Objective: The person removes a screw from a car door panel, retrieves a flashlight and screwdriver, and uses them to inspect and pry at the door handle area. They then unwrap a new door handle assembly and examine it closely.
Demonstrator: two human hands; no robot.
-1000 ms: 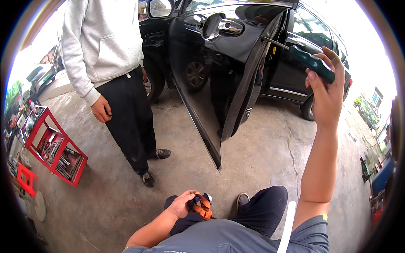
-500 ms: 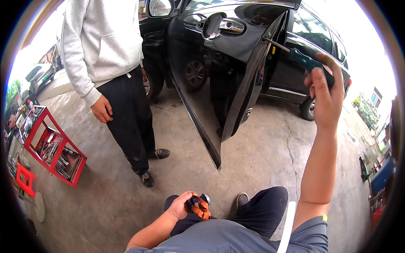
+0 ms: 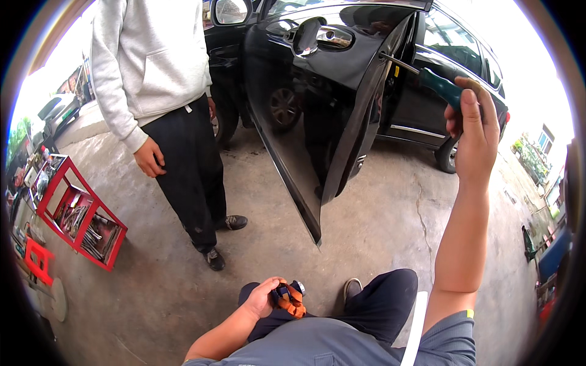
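In my raised right hand [image 3: 476, 137] is a screwdriver [image 3: 441, 88] with a dark green handle, gripped near its butt end by thumb and fingers. Its thin shaft points left, and the tip meets the edge of the opened black car door [image 3: 332, 100] near the handle's height; whether it sits in a hole there is too small to tell. Low in front of my body, my left hand [image 3: 261, 299] is closed around a headlamp [image 3: 292, 300] with a bunched orange strap. Part of the lamp is hidden by the fingers.
A person in a light grey hoodie [image 3: 159, 67] stands left of the door. Farther left are a red tool cart [image 3: 76, 244] loaded with tools and a red stool [image 3: 38, 261]. The black car [image 3: 421, 116] stands behind the door, on cracked concrete [image 3: 378, 226].
My right fingers have shifted slightly on the screwdriver handle, while its tip stays at the same spot on the door edge. My left hand and the headlamp look unchanged.
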